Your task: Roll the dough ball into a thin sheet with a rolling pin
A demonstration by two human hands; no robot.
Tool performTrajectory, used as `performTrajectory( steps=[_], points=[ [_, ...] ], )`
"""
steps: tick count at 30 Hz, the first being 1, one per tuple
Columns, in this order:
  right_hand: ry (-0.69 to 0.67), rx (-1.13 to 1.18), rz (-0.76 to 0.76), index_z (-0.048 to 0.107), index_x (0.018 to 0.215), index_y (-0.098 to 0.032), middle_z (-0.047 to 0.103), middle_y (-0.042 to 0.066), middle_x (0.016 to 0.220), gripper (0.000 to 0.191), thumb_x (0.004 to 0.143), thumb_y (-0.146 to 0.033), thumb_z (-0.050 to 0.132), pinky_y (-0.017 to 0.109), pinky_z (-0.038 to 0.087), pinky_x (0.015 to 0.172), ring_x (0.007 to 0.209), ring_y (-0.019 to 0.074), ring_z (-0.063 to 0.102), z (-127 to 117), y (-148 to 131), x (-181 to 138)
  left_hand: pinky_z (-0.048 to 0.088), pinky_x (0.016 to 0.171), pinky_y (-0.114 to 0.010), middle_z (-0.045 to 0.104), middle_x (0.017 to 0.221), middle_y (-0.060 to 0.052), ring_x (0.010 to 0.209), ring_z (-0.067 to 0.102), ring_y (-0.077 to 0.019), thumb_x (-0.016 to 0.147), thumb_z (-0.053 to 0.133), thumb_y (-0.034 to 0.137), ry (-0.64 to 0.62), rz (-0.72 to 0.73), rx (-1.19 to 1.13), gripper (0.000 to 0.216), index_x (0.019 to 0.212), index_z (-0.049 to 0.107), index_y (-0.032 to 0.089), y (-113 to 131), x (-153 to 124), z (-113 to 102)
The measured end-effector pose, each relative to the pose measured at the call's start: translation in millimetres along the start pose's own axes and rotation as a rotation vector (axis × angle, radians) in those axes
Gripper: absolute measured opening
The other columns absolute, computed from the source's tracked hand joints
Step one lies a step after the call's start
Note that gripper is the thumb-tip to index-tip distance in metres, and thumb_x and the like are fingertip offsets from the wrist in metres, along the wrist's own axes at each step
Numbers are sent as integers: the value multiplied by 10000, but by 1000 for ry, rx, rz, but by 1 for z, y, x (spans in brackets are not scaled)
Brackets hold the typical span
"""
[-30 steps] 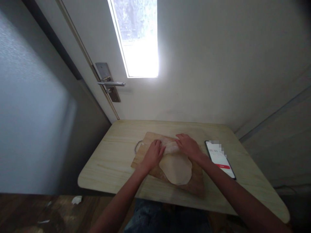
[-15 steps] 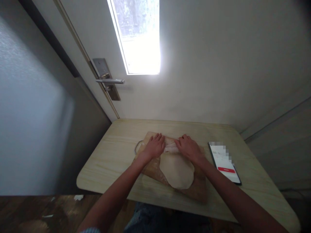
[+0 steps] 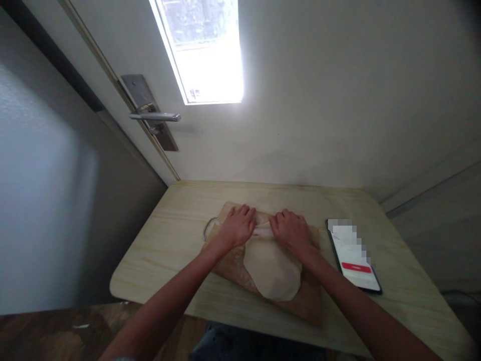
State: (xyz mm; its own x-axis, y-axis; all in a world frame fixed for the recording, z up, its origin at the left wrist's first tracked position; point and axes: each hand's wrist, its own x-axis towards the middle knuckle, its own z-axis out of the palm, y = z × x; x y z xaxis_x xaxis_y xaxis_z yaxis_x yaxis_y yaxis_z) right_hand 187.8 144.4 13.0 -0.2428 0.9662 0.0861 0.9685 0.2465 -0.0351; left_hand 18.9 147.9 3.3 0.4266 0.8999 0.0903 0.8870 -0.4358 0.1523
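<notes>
A flat sheet of pale dough lies on a wooden cutting board. Its far edge is rolled up into a thick folded strip, part of which shows between my hands; whether a rolling pin sits inside it is hidden. My left hand is closed over the left end of this roll, fingers curled over its far side. On the right end, my right hand is curled down in the same way. Both palms cover the roll's ends. White flour marks the board left of the sheet.
The board has a metal handle at its left and rests on a light wooden table. A phone with a lit screen lies right of the board. Behind stands a white door with a lever handle and a bright window.
My view has shifted slightly, so the door and its window sit further left and higher. Both hands stay on the rolled edge, with little visible change in the dough.
</notes>
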Motion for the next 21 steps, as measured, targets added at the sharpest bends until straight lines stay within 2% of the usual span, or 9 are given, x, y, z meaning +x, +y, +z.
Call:
performTrajectory(
  steps=[8,14,18,21],
  points=[
    [-22,0,28,626,835,-126,623,117,855,460,869,-351,226,336,347,701,787,214,566,-3,0,12,350,866,-365,585,984,-100,931,526,-216,828,320,218,33,26,67,325,1118,420,112,-2,11,-7],
    [-97,18,122,650,800,-117,652,139,800,573,879,-398,157,303,387,631,733,222,605,-5,1,25,417,695,-303,629,791,-91,750,592,-199,865,255,228,-4,-59,93,274,1053,412,106,-2,21,-10],
    [-108,23,142,660,809,-113,657,159,803,610,872,-439,148,320,402,656,759,238,612,-4,2,38,422,651,-306,634,738,-84,719,606,-213,892,200,313,-57,-109,148,301,981,431,141,-4,31,-15],
    [-117,29,182,664,823,-109,655,169,803,633,864,-466,143,323,409,660,765,238,614,-2,2,51,425,639,-300,635,757,-85,736,609,-214,896,166,364,-90,-133,160,352,997,429,153,-9,40,-15]
  ],
)
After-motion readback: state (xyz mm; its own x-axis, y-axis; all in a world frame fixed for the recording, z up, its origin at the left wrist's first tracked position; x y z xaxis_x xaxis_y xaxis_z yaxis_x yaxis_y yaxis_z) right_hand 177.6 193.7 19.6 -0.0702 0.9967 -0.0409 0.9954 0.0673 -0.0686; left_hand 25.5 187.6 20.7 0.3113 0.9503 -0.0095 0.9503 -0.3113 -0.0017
